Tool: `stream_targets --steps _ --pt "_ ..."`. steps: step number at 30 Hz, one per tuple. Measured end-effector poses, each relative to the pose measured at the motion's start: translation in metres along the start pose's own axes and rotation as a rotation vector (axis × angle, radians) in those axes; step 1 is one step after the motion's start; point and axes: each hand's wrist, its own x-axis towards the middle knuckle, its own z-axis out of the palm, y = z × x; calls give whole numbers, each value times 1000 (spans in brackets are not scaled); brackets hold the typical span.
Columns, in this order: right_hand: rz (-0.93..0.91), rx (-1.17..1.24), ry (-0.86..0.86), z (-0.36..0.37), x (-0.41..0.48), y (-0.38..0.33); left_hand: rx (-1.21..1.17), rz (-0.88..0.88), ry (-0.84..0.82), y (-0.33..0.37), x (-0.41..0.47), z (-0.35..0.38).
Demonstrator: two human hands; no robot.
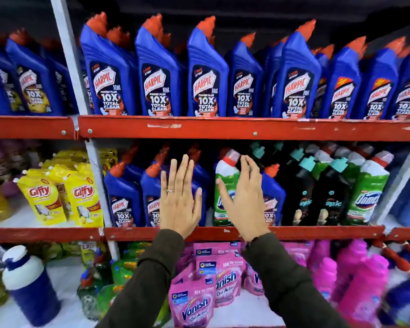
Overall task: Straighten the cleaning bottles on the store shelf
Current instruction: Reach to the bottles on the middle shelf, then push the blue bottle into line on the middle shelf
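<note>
On the middle shelf (317, 232) blue Harpic bottles (123, 197) with orange caps stand at the left. A green-and-white Domex bottle (224, 185) with a red cap stands among them. My left hand (179, 197) is raised flat with fingers spread in front of a blue Harpic bottle, holding nothing. My right hand (243, 200) is open with fingers slightly curled, just right of the Domex bottle and partly covering another blue Harpic bottle (273, 197). Black Spic bottles (317, 197) and another Domex bottle (367, 195) stand further right. Whether either hand touches a bottle is unclear.
The top shelf (223, 127) carries a long row of large blue Harpic bottles (159, 74). Yellow Giffy pouches (57, 197) lie left of the grey upright post (96, 176). Below are pink Vanish pouches (199, 292), pink bottles (355, 280) and a blue-and-white bottle (29, 285).
</note>
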Motion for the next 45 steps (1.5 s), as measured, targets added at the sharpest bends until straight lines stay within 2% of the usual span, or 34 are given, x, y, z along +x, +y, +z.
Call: stream_targets --steps 3,6,12,17,20,25,29,33,36,45 --pt "111 5 38 13 17 1 15 -29 -22 0 -16 19" --pt "211 -16 8 31 28 8 -19 -7 -74 1 -33 49" --pt "177 87 44 44 23 20 -29 -29 -68 -2 -55 89" --pt "130 100 197 14 13 9 -34 33 13 -10 -67 109" --pt "148 100 197 -7 -1 10 -37 42 34 -12 -71 116" --pt "267 35 38 1 -58 40 -29 43 46 -13 -73 121" --pt "374 93 -191 39 -122 81 -15 39 35 -13 -74 123" --pt "451 84 -324 76 -175 116 -5 40 23 -13 -74 122" --pt "489 127 -353 89 -199 131 -11 43 27 -14 -75 122" --pt "437 93 -376 93 -221 144 -17 45 38 -13 -75 121"
